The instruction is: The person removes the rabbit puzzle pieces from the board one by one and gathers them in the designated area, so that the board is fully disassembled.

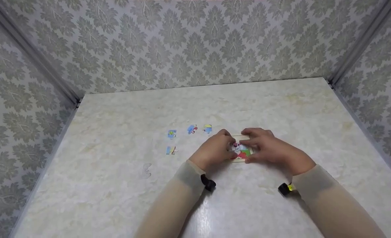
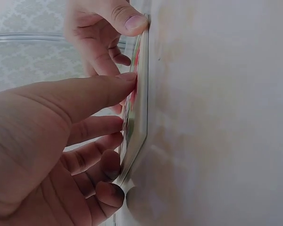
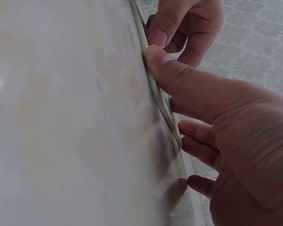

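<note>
A small jigsaw puzzle [image 1: 238, 148] lies in a shallow tray with a pale rim [image 1: 239, 161] between my two hands. Its picture shows a white animal with red and green patches. My left hand [image 1: 213, 150] holds it at the left, with thumb tip on the picture [image 2: 137, 59] and bent fingers by the far edge. Part of the picture is hidden under those fingers. On the other side, my right hand [image 1: 274, 150] grips the tray, thumb along the near edge [image 3: 153, 84] and fingers toward the far side. The two thumbs sit close together in the right wrist view.
Several loose puzzle pieces lie left of the tray: a blue one with a flower [image 1: 172, 133], a blue-and-red one [image 1: 192, 129], a yellow-topped one [image 1: 208, 128] and a striped one [image 1: 171, 150]. A crumpled transparent item [image 1: 147, 170] lies nearer. Patterned walls [image 1: 195, 43] border the marbled table [image 1: 116, 198].
</note>
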`<state>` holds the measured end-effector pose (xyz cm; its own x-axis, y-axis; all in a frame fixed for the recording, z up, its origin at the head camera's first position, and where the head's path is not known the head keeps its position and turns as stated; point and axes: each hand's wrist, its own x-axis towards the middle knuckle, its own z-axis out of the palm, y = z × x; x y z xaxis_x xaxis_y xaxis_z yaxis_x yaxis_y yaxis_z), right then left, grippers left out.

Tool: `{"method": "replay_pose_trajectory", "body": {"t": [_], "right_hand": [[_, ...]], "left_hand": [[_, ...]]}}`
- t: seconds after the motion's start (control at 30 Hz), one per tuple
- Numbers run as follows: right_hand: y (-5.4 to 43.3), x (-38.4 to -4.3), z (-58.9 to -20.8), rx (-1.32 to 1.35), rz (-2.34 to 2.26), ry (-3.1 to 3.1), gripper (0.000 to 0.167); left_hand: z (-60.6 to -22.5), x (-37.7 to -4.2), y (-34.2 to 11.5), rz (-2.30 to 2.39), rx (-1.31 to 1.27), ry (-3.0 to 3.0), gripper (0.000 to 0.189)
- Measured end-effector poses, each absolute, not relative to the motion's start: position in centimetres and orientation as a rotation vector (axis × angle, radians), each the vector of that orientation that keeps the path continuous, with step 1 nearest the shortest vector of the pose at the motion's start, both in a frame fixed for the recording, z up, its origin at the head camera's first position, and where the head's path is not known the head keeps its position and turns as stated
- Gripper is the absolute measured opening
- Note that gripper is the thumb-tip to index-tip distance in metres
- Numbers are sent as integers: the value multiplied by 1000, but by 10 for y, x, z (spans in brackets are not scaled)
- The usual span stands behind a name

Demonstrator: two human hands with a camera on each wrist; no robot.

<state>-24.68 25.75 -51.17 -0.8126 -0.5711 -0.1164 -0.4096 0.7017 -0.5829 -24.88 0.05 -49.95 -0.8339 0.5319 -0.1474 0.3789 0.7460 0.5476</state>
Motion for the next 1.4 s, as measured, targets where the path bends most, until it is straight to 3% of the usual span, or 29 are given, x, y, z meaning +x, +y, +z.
{"method": "replay_pose_trajectory", "body": {"t": [0.67, 0.93, 1.4], "right_hand": [[260, -248, -509, -857, -694, 2629, 74], [262, -247, -510, -842, -683, 2626, 73], [258, -247, -509, -803, -669, 2623, 73]], "left_hand": [[-502, -249, 2, 829, 629, 2667, 45], [-501, -250, 3, 788, 664, 2664, 35], [-499, -250, 0, 760, 706, 2644, 33]]}}
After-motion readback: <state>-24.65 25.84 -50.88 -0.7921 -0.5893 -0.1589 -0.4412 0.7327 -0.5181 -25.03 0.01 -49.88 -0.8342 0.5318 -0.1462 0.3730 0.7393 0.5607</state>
